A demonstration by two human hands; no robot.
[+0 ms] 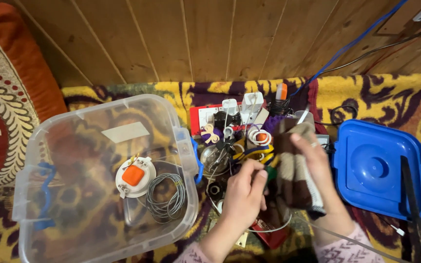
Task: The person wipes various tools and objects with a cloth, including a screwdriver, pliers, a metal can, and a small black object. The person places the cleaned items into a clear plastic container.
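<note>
**Two hands on a striped knitted piece above a heap of small parts**

The striped knitted piece (293, 170) is soft, ribbed wool in broad bands of dark brown and beige, with a pale edge along its lower right side. It sits right of the frame's centre, its long axis running from the upper centre down toward the lower right, the narrower end uppermost. The right hand (317, 165) lies over its right side, fingers curled round the fabric, so that grip is clamped on it. The left hand (242, 195) comes up from the lower centre with its fingertips pinched together at the piece's left edge, beside a small green and yellow bit; whether it grips the wool or that bit cannot be told.

Under the hands lies a clutter of hard small things: white plug adapters (242, 104), a glass bulb (213, 156), rings and thin wires. In the left half of the frame stands a clear plastic box (35, 160), smooth and round-cornered, with blue latches; inside it are a round white fitting with an orange block (135, 178) and a grey wire coil (166, 195). At the right lies a glossy blue lid (381, 165). Everything rests on a patterned yellow and purple cloth (391, 92), before a wooden plank wall (210, 39).
</note>
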